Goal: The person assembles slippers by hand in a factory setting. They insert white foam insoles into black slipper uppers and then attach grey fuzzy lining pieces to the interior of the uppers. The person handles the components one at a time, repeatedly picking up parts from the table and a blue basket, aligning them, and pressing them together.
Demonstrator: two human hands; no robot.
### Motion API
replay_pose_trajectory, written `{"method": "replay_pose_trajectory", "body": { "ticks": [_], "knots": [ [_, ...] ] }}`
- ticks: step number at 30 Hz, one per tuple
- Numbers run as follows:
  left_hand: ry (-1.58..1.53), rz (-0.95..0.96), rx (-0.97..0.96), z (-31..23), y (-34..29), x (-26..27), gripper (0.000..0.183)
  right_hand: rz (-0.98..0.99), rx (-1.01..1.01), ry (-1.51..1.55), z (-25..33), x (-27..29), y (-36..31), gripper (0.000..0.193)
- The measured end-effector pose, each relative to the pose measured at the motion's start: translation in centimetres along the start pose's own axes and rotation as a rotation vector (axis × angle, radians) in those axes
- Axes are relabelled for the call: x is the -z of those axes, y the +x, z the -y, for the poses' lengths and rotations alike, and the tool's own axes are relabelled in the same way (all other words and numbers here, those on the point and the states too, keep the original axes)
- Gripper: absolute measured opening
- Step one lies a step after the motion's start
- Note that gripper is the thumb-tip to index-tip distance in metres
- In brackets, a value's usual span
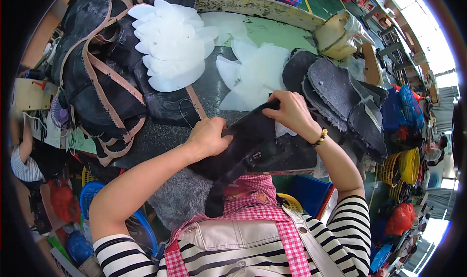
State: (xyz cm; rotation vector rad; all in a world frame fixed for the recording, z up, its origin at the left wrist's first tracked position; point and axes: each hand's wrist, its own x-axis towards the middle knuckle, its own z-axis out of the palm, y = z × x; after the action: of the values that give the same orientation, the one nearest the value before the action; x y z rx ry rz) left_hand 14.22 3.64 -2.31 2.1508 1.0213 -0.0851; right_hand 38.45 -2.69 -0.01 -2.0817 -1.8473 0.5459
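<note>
a black fabric piece [255, 133] is held over the near edge of the bench [158, 143], its upper edge pinched between the closed thumbs and fingers of the left hand [206, 138] and right hand [292, 112].

Past the far edge of the bench [153, 145], green floor [327, 4] crossed by yellow lines [307, 5]. Beyond the far right corner, dark tables [387, 20], then bright windows [437, 43] letting in white daylight. Well out past the right edge, grey curtains [444, 98] hanging beside them.
</note>
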Motion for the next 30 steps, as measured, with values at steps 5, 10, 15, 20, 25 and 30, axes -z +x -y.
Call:
{"method": "replay_pose_trajectory", "body": {
  "ticks": [5,10,15,20,25,30],
  "knots": [
    [-0.035,-0.025,0.01,0.2,-0.2,-0.1,0.033,-0.359,0.198,-0.37,3.1,-1.6,-2.4,0.06],
    [-0.067,-0.011,0.003,0.5,-0.2,-0.3,0.034,-0.143,0.26,-0.265,3.6,-6.0,-8.2,0.06],
    [-0.242,-0.033,-0.031,0.9,-1.3,0.1,0.027,-0.337,0.044,-0.117,3.0,-6.6,-6.8,0.06],
    [-1.081,-0.441,-0.142,-0.5,-4.4,6.4,0.023,-0.587,0.218,0.208,3.8,4.8,-5.1,0.054],
    [-0.985,-1.055,-0.128,3.5,-5.2,-0.7,0.031,-0.434,0.579,0.044,10.9,10.5,-4.8,0.049],
    [-1.234,-0.607,0.241,7.0,-6.0,-1.4,0.042,0.007,0.699,-0.074,8.1,-5.4,-7.4,0.072]
  ]
}}
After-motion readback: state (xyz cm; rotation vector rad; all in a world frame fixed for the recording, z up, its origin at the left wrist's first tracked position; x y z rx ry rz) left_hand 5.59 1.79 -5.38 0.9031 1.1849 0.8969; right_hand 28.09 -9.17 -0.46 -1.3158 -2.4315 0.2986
